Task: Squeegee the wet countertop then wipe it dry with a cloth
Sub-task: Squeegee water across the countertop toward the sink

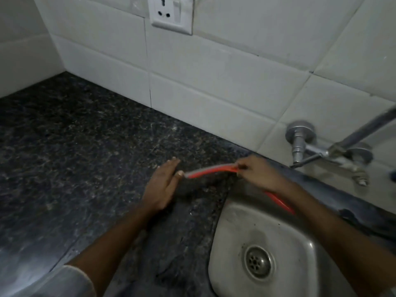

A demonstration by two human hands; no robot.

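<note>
Head view — items as they lie.

Counter [75,146]: dark speckled stone, running from the left wall corner to the sink; a sheen shows near its front edge, wetness elsewhere hard to judge in the dim light.

Squeegee [211,170]: orange, blade edge down on the counter beside the sink's back-left corner, handle running right and down over the sink rim.

Right hand [260,173]: clenched around the squeegee where blade meets handle.

Left hand [161,185]: released, fingers straight, palm edge on the counter, thumb touching the blade's left end — steadying it, apparently.

Sink [235,224]: steel, at the counter's right end, drain at centre.

Tap [304,146]: on the tiled wall behind the sink.

Socket [171,15]: upper wall.

Cloth: not in view.

Step in hand, by judgement: squeegeeing, water driven toward the sink. Next move calls for firm, even pressure and a pull over the rim; drying comes later.
</note>
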